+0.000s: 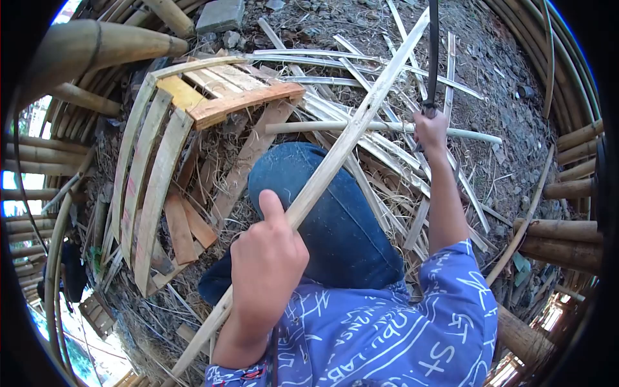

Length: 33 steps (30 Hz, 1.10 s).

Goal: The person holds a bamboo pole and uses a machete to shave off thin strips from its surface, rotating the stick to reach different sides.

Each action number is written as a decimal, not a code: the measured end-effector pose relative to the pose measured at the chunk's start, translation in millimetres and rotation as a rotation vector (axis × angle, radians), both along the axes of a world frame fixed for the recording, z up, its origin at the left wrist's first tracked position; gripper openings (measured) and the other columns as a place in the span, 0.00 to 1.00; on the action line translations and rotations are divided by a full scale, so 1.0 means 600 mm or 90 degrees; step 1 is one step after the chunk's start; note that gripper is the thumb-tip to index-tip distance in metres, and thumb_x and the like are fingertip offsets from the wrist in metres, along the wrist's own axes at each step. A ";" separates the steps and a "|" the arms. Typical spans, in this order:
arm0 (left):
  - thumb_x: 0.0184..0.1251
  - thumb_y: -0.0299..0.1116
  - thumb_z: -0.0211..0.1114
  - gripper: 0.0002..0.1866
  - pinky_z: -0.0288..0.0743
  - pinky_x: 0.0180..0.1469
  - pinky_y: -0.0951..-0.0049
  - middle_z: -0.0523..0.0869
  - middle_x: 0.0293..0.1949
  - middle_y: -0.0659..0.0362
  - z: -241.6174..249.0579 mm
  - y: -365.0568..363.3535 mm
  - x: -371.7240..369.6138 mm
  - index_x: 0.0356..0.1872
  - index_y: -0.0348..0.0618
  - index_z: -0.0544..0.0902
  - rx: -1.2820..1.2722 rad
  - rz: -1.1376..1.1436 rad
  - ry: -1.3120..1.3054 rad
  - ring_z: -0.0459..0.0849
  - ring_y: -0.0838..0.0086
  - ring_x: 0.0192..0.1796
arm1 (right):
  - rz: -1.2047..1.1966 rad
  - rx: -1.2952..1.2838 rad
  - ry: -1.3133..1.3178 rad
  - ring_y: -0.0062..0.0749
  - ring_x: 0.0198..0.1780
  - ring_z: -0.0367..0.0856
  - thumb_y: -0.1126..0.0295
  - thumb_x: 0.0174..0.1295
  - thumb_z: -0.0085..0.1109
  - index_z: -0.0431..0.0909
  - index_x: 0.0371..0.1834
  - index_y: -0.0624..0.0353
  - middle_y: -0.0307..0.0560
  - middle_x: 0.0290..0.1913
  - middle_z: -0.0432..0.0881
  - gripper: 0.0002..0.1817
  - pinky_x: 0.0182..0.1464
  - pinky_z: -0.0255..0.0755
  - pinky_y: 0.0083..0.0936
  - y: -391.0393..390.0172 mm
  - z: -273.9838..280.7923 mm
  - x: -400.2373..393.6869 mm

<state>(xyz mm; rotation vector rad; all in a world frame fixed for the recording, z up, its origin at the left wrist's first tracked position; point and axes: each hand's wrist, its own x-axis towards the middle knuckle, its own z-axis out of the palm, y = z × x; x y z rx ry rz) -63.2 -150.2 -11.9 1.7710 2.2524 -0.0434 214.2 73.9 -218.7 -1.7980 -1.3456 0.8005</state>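
Notably | left hand (pixel 269 258) closed round wooden strip (pixel 358 122), which slants ahead of it over knee (pixel 287 171) | right hand (pixel 431 130) grips long knife (pixel 434 58), blade ahead | risk: glancing stroke could skid kneeward

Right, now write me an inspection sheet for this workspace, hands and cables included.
Surface: rough ground, littered with debris.
Job's things: one long pale strip, slanting across the view; one dark blade, its far end out of frame.
Clutter: loose strips crossing one another; slatted wooden frame to the left.
Hands: left hand closed around the long pale strip, thumb raised; right hand closed on the blade's handle.
Cables: none certain; a thin dark line at far left can't be identified.
Surroundings: bamboo poles on both sides; grey block at the top.
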 end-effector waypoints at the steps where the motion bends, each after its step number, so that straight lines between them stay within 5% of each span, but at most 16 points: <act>1: 0.61 0.25 0.56 0.11 0.80 0.22 0.60 0.81 0.16 0.46 0.003 0.005 0.002 0.42 0.33 0.66 -0.001 -0.010 0.002 0.85 0.54 0.21 | 0.001 0.010 0.026 0.28 0.16 0.69 0.64 0.48 0.62 0.72 0.12 0.62 0.42 0.13 0.73 0.15 0.22 0.62 0.32 -0.019 0.005 -0.006; 3: 0.58 0.22 0.55 0.12 0.76 0.29 0.46 0.80 0.21 0.37 0.016 0.012 0.009 0.41 0.35 0.63 -0.069 0.073 -0.065 0.82 0.42 0.28 | -0.009 0.008 0.083 0.24 0.17 0.69 0.66 0.49 0.64 0.72 0.17 0.60 0.38 0.14 0.73 0.13 0.22 0.61 0.27 -0.071 0.039 -0.030; 9: 0.60 0.23 0.56 0.11 0.76 0.27 0.49 0.80 0.21 0.39 0.016 0.020 0.017 0.40 0.34 0.64 -0.050 0.032 -0.005 0.83 0.45 0.27 | 0.135 0.091 0.125 0.14 0.19 0.64 0.70 0.51 0.69 0.72 0.21 0.57 0.30 0.17 0.70 0.12 0.22 0.58 0.19 -0.190 0.144 -0.094; 13: 0.61 0.24 0.57 0.10 0.77 0.25 0.55 0.81 0.21 0.42 0.012 0.025 0.029 0.38 0.34 0.66 -0.042 0.028 0.031 0.84 0.49 0.26 | 0.269 0.105 0.036 0.28 0.18 0.73 0.73 0.50 0.66 0.75 0.24 0.61 0.44 0.16 0.73 0.08 0.24 0.65 0.26 -0.224 0.209 -0.136; 14: 0.61 0.25 0.58 0.10 0.78 0.25 0.58 0.81 0.20 0.43 0.008 0.026 0.032 0.39 0.34 0.66 -0.027 0.020 0.044 0.85 0.52 0.25 | 0.314 0.131 -0.013 0.44 0.22 0.79 0.73 0.49 0.64 0.75 0.25 0.62 0.54 0.19 0.76 0.07 0.27 0.71 0.34 -0.226 0.220 -0.144; 18: 0.61 0.27 0.57 0.10 0.80 0.25 0.63 0.82 0.19 0.47 0.004 0.019 0.033 0.40 0.34 0.68 0.030 -0.021 0.149 0.86 0.58 0.24 | 0.458 0.135 -0.219 0.56 0.29 0.82 0.70 0.46 0.60 0.74 0.24 0.61 0.59 0.22 0.79 0.08 0.34 0.76 0.46 -0.226 0.224 -0.164; 23: 0.65 0.28 0.55 0.07 0.81 0.24 0.69 0.83 0.18 0.53 0.006 0.026 0.035 0.40 0.38 0.69 0.001 -0.048 0.193 0.87 0.64 0.23 | 0.467 0.091 -0.332 0.55 0.31 0.83 0.68 0.46 0.60 0.76 0.25 0.62 0.59 0.25 0.81 0.08 0.37 0.78 0.45 -0.185 0.200 -0.163; 33: 0.69 0.29 0.54 0.04 0.80 0.22 0.74 0.83 0.20 0.57 0.011 0.011 0.032 0.38 0.43 0.67 -0.012 -0.051 0.237 0.87 0.68 0.22 | 0.301 0.092 -0.247 0.52 0.32 0.85 0.68 0.52 0.60 0.84 0.27 0.59 0.60 0.27 0.84 0.07 0.39 0.80 0.44 -0.088 0.102 -0.141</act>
